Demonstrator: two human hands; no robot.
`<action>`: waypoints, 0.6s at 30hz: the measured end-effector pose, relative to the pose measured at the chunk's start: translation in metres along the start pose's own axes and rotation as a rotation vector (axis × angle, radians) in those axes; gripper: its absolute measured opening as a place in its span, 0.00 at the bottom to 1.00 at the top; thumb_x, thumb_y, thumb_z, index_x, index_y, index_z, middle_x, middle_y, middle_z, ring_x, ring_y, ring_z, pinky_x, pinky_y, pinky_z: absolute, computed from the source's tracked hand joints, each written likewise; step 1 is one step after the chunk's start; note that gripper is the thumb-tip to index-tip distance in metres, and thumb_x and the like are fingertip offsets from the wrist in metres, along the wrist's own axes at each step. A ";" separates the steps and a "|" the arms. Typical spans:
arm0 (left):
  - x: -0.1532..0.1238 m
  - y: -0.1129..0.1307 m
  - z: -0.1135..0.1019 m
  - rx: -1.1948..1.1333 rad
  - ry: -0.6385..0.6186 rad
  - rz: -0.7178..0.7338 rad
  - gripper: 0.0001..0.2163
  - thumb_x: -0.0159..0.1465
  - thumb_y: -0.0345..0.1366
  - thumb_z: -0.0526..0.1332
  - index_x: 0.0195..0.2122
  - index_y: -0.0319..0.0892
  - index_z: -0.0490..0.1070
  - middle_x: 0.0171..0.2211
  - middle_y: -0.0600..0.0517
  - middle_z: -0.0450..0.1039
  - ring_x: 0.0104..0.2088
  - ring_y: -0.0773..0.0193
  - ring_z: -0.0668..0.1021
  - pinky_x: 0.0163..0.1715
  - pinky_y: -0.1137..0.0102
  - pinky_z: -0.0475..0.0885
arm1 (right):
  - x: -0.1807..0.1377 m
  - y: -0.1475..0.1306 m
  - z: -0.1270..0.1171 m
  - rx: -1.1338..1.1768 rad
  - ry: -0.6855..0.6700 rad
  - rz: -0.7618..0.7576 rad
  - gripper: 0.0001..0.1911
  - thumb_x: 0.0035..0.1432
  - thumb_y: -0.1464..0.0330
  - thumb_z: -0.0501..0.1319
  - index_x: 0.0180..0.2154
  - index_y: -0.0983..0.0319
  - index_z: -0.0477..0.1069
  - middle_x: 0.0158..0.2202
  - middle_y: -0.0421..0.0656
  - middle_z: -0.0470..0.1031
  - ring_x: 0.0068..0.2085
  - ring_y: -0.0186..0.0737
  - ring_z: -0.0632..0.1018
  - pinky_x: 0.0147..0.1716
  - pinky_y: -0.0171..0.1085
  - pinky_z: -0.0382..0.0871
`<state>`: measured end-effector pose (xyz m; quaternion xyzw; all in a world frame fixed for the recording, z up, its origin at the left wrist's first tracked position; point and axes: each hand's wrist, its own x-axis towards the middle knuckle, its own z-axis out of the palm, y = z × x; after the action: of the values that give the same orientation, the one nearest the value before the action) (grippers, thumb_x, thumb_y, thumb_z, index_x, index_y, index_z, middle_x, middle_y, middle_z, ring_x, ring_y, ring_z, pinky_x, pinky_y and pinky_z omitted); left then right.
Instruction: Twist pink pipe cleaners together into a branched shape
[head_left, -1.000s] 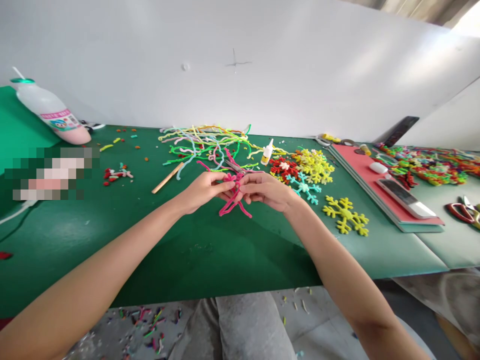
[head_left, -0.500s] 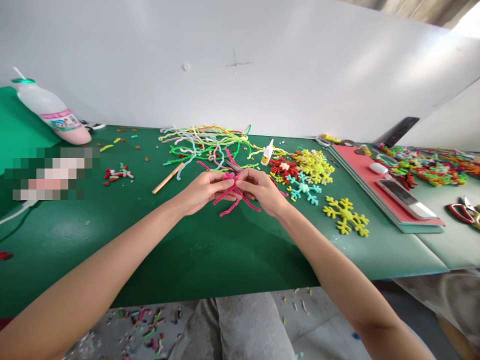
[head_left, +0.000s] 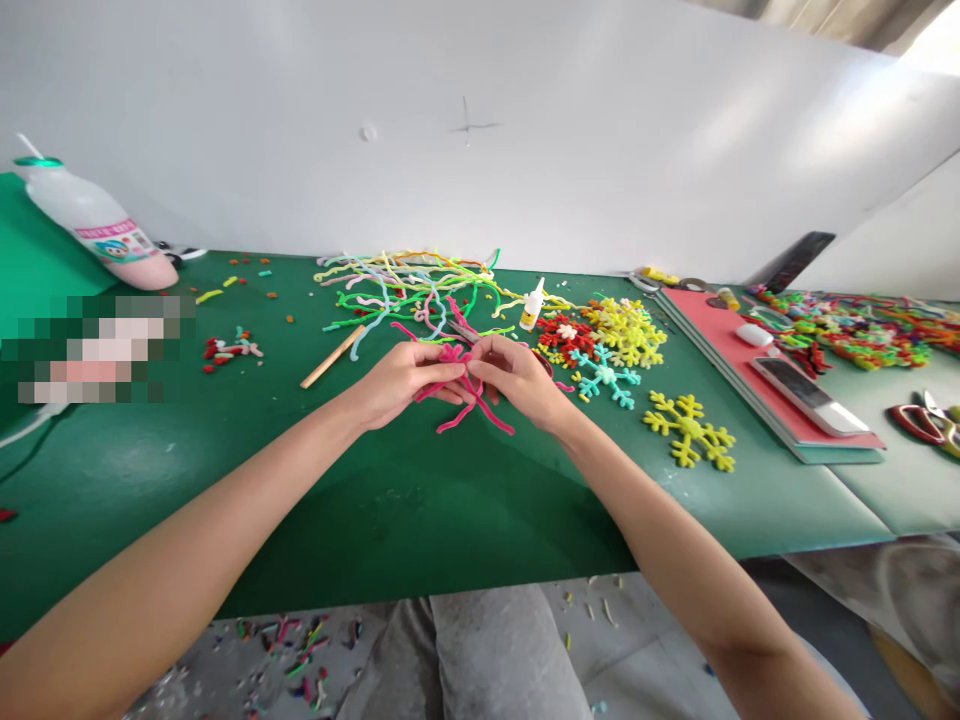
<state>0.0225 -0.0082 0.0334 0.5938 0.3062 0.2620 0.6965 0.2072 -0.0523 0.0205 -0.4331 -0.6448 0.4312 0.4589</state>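
Observation:
Between my two hands is a cluster of pink pipe cleaners (head_left: 491, 415), held just above the green table with its loose ends hanging toward me. My left hand (head_left: 409, 380) pinches it from the left between thumb and fingers. From the other side, my right hand (head_left: 517, 375) pinches the same piece, thumb against forefinger. Partly hidden behind my right hand lies a pair of scissors (head_left: 465, 333). A white glue bottle (head_left: 532, 305) stands just beyond. Loose pipe cleaners (head_left: 405, 285) in several colours lie behind my hands.
Finished snowflakes lie to the right: a yellow-green one (head_left: 690, 430), a turquoise one (head_left: 606, 376) and a red one (head_left: 564, 333). A wooden stick (head_left: 332, 357) is at left. Farther right are a red folder (head_left: 709, 325), a phone (head_left: 810, 395) and red-handled shears (head_left: 919, 425). A drink bottle (head_left: 112, 225) leans at far left.
The pink strands between my fingers have shifted slightly, and a lower right strand hangs a bit lower. Both hands keep their pinch. The whole view has moved a little.

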 end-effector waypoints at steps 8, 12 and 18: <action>0.002 0.003 -0.015 -0.041 -0.165 -0.202 0.07 0.55 0.36 0.70 0.31 0.38 0.78 0.24 0.49 0.79 0.23 0.66 0.80 0.26 0.76 0.77 | -0.003 0.003 -0.009 -0.582 -0.072 -0.528 0.08 0.65 0.71 0.55 0.42 0.60 0.72 0.42 0.45 0.76 0.41 0.37 0.75 0.38 0.36 0.69; 0.001 0.003 -0.016 -0.014 -0.211 -0.236 0.08 0.56 0.38 0.70 0.28 0.39 0.76 0.24 0.49 0.79 0.24 0.65 0.80 0.26 0.75 0.77 | -0.004 0.005 -0.009 -0.656 -0.086 -0.567 0.09 0.67 0.70 0.53 0.41 0.60 0.73 0.41 0.46 0.77 0.41 0.38 0.76 0.39 0.36 0.69; -0.001 0.006 -0.013 0.102 -0.226 -0.154 0.08 0.59 0.39 0.67 0.31 0.39 0.74 0.26 0.49 0.79 0.26 0.64 0.81 0.25 0.75 0.76 | -0.005 0.002 -0.009 -0.678 -0.084 -0.560 0.08 0.65 0.71 0.54 0.37 0.61 0.71 0.36 0.44 0.75 0.36 0.36 0.74 0.36 0.35 0.66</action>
<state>0.0125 0.0008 0.0377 0.6290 0.2833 0.1234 0.7133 0.2171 -0.0551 0.0188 -0.3498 -0.8605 0.0716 0.3633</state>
